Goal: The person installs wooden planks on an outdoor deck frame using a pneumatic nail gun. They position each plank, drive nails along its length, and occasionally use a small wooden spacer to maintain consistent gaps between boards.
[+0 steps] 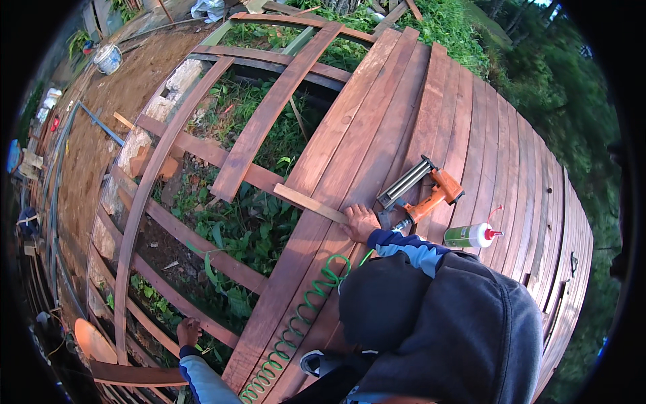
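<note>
My right hand (363, 223) rests on the deck boards, its fingers closed on the end of a thin wooden strip (307, 202). The strip's other end reaches past the deck edge. Just right of that hand lies an orange nail gun (431, 200), with a green coiled air hose (303, 313) running toward the lower edge. My left hand (190, 331) is beside the open joists (202, 246) at the lower left, fingers curled. Whether anything is inside them is hidden. My dark clothing covers much of the lower right.
A white squeeze bottle (471, 235) with a red tip lies on the decking (498, 141). Loose planks (276, 114) span the frame over gaps with plants below. A white bucket (108, 59) stands on bare soil at the far left.
</note>
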{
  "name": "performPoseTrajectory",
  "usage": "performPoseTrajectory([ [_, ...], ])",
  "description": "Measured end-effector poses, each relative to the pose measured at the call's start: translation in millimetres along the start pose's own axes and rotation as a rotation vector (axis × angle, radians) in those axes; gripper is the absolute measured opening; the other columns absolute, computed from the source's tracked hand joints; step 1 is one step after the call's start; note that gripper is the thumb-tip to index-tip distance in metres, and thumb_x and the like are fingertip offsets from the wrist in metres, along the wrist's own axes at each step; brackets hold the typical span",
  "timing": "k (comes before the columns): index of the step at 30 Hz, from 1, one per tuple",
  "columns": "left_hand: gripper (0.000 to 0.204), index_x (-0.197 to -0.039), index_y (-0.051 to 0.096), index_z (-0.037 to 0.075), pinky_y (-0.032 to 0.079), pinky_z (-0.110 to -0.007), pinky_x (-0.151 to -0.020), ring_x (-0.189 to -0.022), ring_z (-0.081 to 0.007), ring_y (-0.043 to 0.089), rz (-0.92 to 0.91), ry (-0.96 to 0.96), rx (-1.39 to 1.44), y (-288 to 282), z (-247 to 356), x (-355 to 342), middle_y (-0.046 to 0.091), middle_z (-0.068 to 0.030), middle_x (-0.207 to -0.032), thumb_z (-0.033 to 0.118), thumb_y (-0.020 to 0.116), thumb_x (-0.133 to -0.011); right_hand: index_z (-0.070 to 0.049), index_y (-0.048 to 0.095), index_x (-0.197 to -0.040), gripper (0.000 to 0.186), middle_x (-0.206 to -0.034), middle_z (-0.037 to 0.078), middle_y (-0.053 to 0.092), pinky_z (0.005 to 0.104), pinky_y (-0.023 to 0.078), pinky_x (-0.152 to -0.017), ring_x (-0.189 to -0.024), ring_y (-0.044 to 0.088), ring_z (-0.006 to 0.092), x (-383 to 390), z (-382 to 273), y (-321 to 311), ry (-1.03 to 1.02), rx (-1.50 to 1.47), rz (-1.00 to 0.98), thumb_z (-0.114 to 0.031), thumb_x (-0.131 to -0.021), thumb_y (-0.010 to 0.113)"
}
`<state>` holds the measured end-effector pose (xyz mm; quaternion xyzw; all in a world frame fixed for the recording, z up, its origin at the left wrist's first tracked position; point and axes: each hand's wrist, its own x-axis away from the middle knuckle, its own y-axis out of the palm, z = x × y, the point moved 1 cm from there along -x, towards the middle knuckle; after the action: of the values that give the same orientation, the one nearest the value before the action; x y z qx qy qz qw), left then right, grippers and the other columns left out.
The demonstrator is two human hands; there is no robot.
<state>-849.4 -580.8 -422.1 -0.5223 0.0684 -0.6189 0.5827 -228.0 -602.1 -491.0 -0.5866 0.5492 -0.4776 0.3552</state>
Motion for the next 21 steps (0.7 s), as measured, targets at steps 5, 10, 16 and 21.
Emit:
performPoseTrajectory([
  [5, 0.027, -0.099, 0.06, -0.009, 0.051, -0.028, -0.05, -0.058, -0.0151, 0.058, 0.005, -0.007, -0.032, -1.0, 7.7, 5.6, 0.061, -0.0115, -0.073, 0.015, 0.059, -0.087, -0.002, 0.05, -0.111, 0.045, -0.109, 0.016, 0.051, 0.0486, 0.043, -0.086, -0.107, 0.05, 0.0329, -0.5, -0.4, -1.0, -0.003, 0.013, -0.014, -0.037, -0.084, 0.058],
  [10, 0.028, -0.099, 0.061, -0.008, 0.05, -0.029, -0.05, -0.057, -0.0158, 0.058, 0.002, 0.002, -0.025, -2.0, 10.5, 8.3, 0.061, -0.0112, -0.071, 0.018, 0.06, -0.088, -0.002, 0.05, -0.11, 0.045, -0.108, 0.016, 0.051, 0.0484, 0.043, -0.086, -0.106, 0.05, 0.0331, 0.2, -0.3, -2.2, -0.001, 0.006, -0.004, -0.037, -0.083, 0.059],
  [16, 0.028, -0.098, 0.061, -0.007, 0.05, -0.029, -0.051, -0.058, -0.0159, 0.058, 0.011, 0.021, -0.025, -2.9, 14.0, 12.0, 0.061, -0.0107, -0.071, 0.019, 0.06, -0.088, -0.004, 0.052, -0.108, 0.043, -0.105, 0.015, 0.052, 0.047, 0.044, -0.085, -0.104, 0.051, 0.033, 1.1, -0.3, -0.5, -0.002, -0.001, 0.056, -0.036, -0.081, 0.062],
  [21, 0.028, -0.099, 0.062, -0.007, 0.051, -0.029, -0.052, -0.059, -0.0157, 0.058, 0.015, 0.005, -0.042, -3.4, 12.1, 11.1, 0.061, -0.0105, -0.072, 0.019, 0.06, -0.087, -0.005, 0.053, -0.106, 0.042, -0.102, 0.014, 0.052, 0.0465, 0.045, -0.083, -0.101, 0.052, 0.0326, 0.2, 1.7, 3.5, -0.015, 0.016, 0.077, -0.036, -0.08, 0.063],
])
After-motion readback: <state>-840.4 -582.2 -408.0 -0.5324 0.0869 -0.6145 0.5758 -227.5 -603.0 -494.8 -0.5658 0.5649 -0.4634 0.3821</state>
